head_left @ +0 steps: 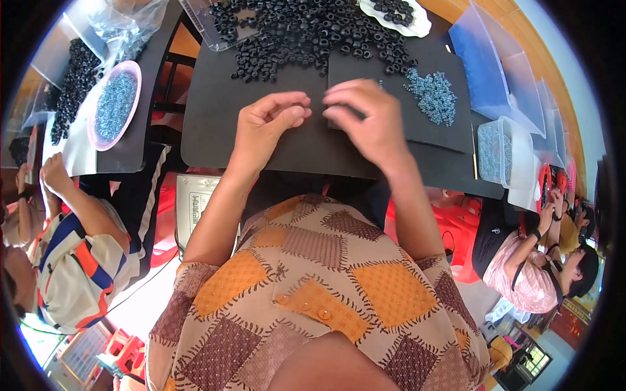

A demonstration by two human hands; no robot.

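Observation:
Over the near part of the dark table [215, 124], my left hand [266, 124] is closed, its thumb and fingertips brought together. Anything between them is too small to make out. My right hand [373, 120] hovers just across from it, a little blurred, with thumb and fingers apart and nothing visible between them. The two hands do not touch. Beyond them spreads a heap of small black ring-like pieces [293, 39]. To the right of my right hand, a pile of tiny blue-grey pieces [433, 96] lies on a dark board [450, 133].
A white dish [417, 25] holds black pieces at the far side. Clear bins [505, 72] and a tub of blue-grey pieces [494, 153] line the right. On the left table stands a pink-rimmed plate [135, 98] of blue-grey pieces. People sit at both sides, near red stools [456, 228].

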